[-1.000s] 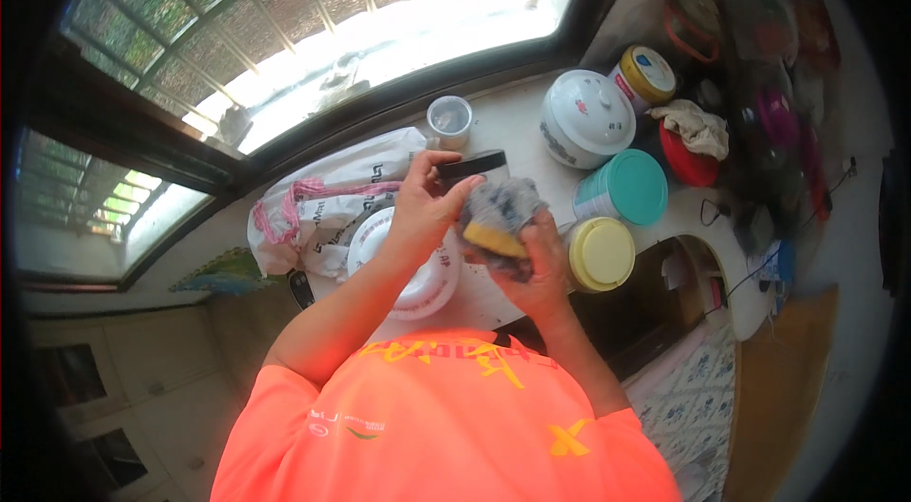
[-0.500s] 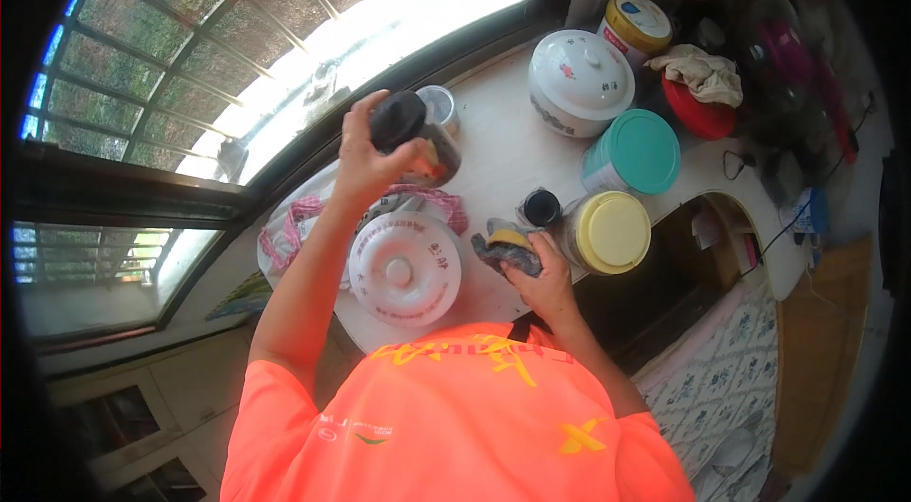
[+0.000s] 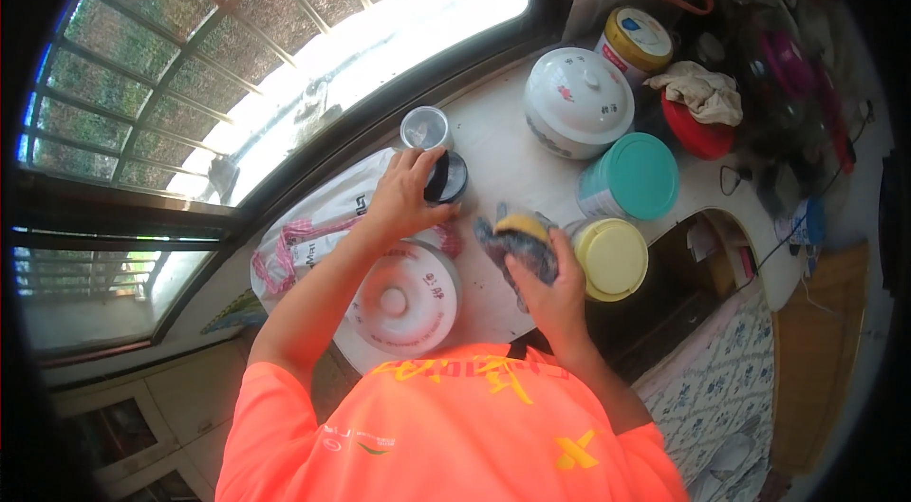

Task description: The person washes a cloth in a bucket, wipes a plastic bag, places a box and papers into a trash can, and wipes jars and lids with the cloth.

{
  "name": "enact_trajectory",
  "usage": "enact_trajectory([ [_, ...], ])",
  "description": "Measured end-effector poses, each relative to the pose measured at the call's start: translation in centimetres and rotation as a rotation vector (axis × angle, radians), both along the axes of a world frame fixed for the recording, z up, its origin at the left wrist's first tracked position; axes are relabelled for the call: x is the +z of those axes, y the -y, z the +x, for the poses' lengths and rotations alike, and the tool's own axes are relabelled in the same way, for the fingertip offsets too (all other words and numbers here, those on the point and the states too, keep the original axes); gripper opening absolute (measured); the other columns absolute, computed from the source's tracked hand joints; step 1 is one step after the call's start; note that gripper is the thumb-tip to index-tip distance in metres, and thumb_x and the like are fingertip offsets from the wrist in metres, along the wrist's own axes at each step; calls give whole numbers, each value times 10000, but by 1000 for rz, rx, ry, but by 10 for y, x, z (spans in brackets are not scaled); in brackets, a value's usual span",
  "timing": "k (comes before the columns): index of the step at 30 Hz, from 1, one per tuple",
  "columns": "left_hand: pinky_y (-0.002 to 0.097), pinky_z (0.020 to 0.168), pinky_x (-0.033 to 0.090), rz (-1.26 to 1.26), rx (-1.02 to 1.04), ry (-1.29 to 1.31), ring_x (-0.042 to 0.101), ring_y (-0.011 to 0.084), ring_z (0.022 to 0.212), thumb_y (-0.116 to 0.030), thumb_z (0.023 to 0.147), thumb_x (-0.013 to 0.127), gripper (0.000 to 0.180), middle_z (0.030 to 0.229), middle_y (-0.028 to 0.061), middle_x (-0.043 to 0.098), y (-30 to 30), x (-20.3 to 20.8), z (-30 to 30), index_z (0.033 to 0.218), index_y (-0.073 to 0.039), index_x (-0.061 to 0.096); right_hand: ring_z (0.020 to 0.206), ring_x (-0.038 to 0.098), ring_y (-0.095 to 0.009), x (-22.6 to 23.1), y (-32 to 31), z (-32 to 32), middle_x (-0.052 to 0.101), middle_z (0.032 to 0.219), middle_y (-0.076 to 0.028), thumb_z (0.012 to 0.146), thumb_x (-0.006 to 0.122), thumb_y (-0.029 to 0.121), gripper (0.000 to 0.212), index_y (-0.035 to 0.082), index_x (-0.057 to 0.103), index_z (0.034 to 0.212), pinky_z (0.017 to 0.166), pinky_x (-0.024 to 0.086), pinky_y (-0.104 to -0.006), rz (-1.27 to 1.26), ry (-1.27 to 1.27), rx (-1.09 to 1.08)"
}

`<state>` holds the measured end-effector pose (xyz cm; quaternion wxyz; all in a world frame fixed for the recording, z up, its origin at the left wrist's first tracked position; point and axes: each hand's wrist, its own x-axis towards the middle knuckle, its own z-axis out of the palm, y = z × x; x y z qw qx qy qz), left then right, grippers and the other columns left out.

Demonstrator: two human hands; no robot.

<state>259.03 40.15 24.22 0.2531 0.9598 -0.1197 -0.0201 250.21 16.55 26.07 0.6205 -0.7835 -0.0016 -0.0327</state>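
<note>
My left hand (image 3: 406, 196) is curled around a jar with a black lid (image 3: 454, 181), which appears to stand on the white tabletop beside a clear round container (image 3: 426, 128); the hand hides part of the jar. In my right hand (image 3: 558, 295) is a crumpled grey cloth with a yellow patch (image 3: 520, 241), gripped between thumb and fingers above the table. A white lidded pot (image 3: 408, 298) with red markings sits under and beside my left forearm. Just right of the cloth stands a container with a pale yellow lid (image 3: 612, 260).
Further right are a teal-lidded tub (image 3: 638, 176), a white lidded enamel pot (image 3: 579, 103), a gold-rimmed can (image 3: 636, 39) and a red container (image 3: 700, 129) with a beige cloth (image 3: 702, 91) on it. A plastic bag (image 3: 327, 227) lies by the barred window (image 3: 266, 37).
My left hand has brought the jar down from the raised, tilted hold beside the clear container. My right hand has shifted with the cloth, now covering where the small black-topped container showed.
</note>
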Motion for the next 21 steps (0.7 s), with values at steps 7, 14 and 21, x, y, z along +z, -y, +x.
enact_trajectory([
  [7, 431, 906, 443, -6, 135, 97, 521, 372, 1056, -318, 633, 840, 800, 1117, 187, 535, -8, -5, -8, 1293, -47, 477, 1017, 582, -338, 8, -68, 134, 591, 1101, -150, 756, 733, 312, 461, 59, 581, 1111, 826, 492, -428, -393, 64, -47],
  [14, 418, 887, 452, -18, 193, 77, 526, 357, 1046, -283, 623, 845, 808, 1098, 177, 535, -7, -12, -12, 1303, -56, 471, 1128, 518, -293, -94, -104, 216, 561, 1167, -71, 780, 677, 267, 377, 151, 568, 1122, 848, 475, -469, -890, 37, -92],
  [21, 416, 916, 438, -29, 99, 70, 509, 369, 1074, -216, 623, 848, 818, 1178, 177, 514, -5, -8, -5, 1321, -73, 446, 1289, 418, -343, -136, -84, 245, 463, 1369, -117, 782, 686, 287, 597, 157, 476, 1326, 1036, 382, -467, -1170, 18, 315],
])
